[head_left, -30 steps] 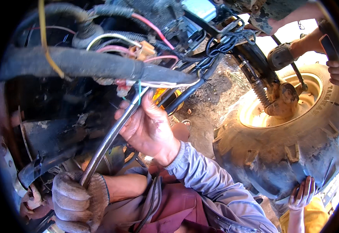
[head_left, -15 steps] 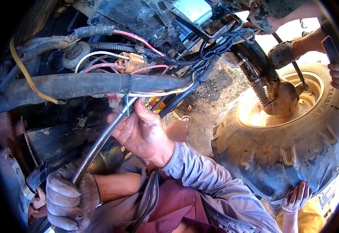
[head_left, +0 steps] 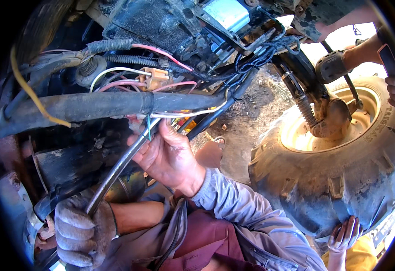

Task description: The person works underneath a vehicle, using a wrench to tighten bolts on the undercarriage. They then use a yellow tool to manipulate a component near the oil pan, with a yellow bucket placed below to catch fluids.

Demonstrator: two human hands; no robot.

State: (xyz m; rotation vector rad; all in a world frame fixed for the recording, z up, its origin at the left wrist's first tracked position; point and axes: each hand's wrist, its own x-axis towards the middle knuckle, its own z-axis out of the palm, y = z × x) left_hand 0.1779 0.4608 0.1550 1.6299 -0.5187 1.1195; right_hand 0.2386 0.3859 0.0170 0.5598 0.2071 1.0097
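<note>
My left hand [head_left: 80, 232], in a grey work glove, is wrapped round a long metal bar [head_left: 118, 168] that slants up to the right. Near the bar's upper end is my right hand [head_left: 172, 160], bare, palm turned up and smudged. Its fingers curl behind the bar and its thumb lies along the other side; the fingertips are partly hidden. A thin green tie [head_left: 149, 128] hangs over the bar there. Just above runs a thick black hose [head_left: 102, 105], with a white wire [head_left: 186, 110] along its underside.
An orange connector [head_left: 156, 77] with pink and white wires sits above the hose. At right lies a big treaded tire [head_left: 297, 180]; another person's hand [head_left: 345, 234] touches its lower side. Another person at upper right holds a phone [head_left: 388, 60]. A yellow strap [head_left: 34, 95] hangs at left.
The view has shifted slightly, so most things sit a little lower and farther right. Both hands keep nearly the same grip and place on the bar.
</note>
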